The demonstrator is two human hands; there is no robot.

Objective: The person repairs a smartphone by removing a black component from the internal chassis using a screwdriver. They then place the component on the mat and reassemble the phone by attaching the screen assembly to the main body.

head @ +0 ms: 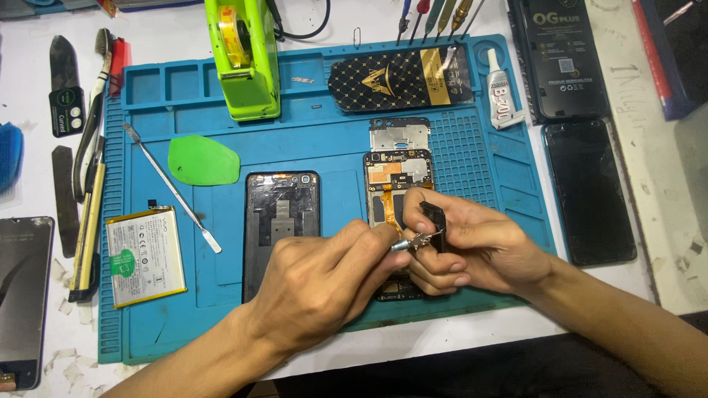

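Two hands meet over the opened phone (398, 188): the right hand (472, 250) pinches a small black part (435, 219), the left hand (324, 280) pinches a metal tool (404, 244) against it, and one slip could gouge the board just beyond their fingertips.

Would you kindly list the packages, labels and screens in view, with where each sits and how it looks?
Black-and-gold flat package: top of the blue mat.
Black flat box: top right, beside the mat.
Dark phone screen: right of the mat.
Battery: left mat edge, white label, green round sticker.
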